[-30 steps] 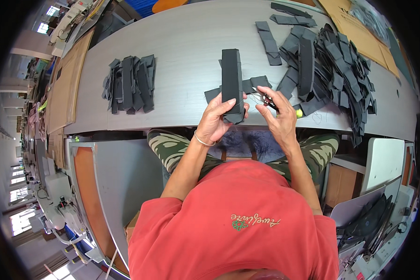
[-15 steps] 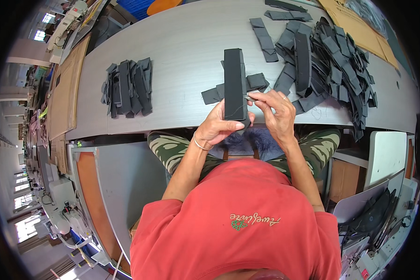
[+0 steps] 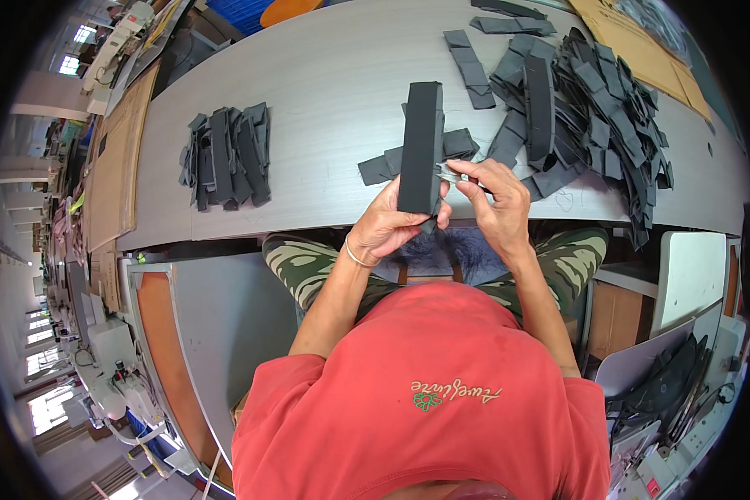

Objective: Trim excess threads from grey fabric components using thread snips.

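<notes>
My left hand (image 3: 392, 223) grips the lower end of a dark grey fabric strip (image 3: 421, 142), folded and held up lengthwise above the table's near edge. In my right hand (image 3: 503, 198) is a small pair of silver thread snips (image 3: 448, 173), pinched between thumb and fingers. Their tips meet the strip's right edge; the fingers partly cover them. Behind the held strip, another grey fabric strip (image 3: 378, 170) lies crosswise on the table.
The grey table (image 3: 325, 108) spans the area before me. At left lies a neat stack of grey strips (image 3: 225, 158); at right, a large tangled heap of strips (image 3: 608, 117). Cardboard (image 3: 642, 50) lines the far right edge. A grey cabinet (image 3: 233, 333) stands below on the left.
The held strip has shifted and tilted slightly, its top now a little farther right. The snips have moved slightly up along its right edge and show more of their metal.
</notes>
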`<state>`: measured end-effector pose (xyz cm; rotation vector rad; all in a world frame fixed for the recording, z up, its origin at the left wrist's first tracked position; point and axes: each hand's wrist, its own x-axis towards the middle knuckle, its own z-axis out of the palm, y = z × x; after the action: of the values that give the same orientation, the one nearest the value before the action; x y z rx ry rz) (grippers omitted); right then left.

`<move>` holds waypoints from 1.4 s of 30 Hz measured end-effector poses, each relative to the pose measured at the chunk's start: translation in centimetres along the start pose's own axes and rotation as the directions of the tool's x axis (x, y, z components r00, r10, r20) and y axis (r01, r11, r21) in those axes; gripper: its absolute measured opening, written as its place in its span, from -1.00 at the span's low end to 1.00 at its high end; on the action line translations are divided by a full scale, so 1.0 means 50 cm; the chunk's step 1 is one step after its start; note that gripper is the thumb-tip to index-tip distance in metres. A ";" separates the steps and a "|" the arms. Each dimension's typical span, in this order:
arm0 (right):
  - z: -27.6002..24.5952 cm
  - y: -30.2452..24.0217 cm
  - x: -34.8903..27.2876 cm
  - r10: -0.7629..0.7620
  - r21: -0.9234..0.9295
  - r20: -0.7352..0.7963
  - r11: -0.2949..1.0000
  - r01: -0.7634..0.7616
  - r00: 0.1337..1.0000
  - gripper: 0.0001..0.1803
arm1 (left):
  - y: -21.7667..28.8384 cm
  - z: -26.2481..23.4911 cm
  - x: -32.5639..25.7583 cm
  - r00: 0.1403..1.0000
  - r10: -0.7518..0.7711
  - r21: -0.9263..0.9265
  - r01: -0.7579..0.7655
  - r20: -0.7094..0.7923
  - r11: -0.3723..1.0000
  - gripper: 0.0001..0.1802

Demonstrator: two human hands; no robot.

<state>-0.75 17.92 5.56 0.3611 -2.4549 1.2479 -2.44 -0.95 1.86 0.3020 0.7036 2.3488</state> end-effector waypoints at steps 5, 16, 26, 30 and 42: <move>0.008 0.007 0.004 0.022 0.082 -0.039 0.996 -0.018 0.999 -0.76 | -0.001 0.004 0.003 0.999 -0.022 -0.035 0.024 0.048 0.999 -0.48; -0.017 -0.005 -0.009 0.152 0.143 -0.128 0.981 -0.133 0.980 -0.76 | -0.007 0.013 0.014 0.972 0.143 0.338 -0.074 -0.185 0.938 -0.65; -0.012 -0.031 -0.009 -0.170 0.073 0.090 0.984 0.164 0.981 -0.78 | -0.019 0.012 0.025 0.925 0.216 0.581 0.007 -0.314 0.814 -0.62; -0.003 -0.030 -0.009 -0.177 0.045 0.096 0.984 0.173 0.979 -0.78 | -0.021 0.014 0.023 0.924 0.316 0.766 -0.040 -0.216 0.641 -0.61; 0.001 -0.016 -0.024 0.032 0.173 0.047 0.984 -0.040 0.998 -0.68 | -0.017 0.036 0.016 0.920 0.270 0.810 0.080 -0.284 0.580 -0.62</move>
<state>0.63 17.47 5.61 0.3956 -2.4050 1.4894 -1.91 0.86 2.88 0.2670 2.0272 2.0219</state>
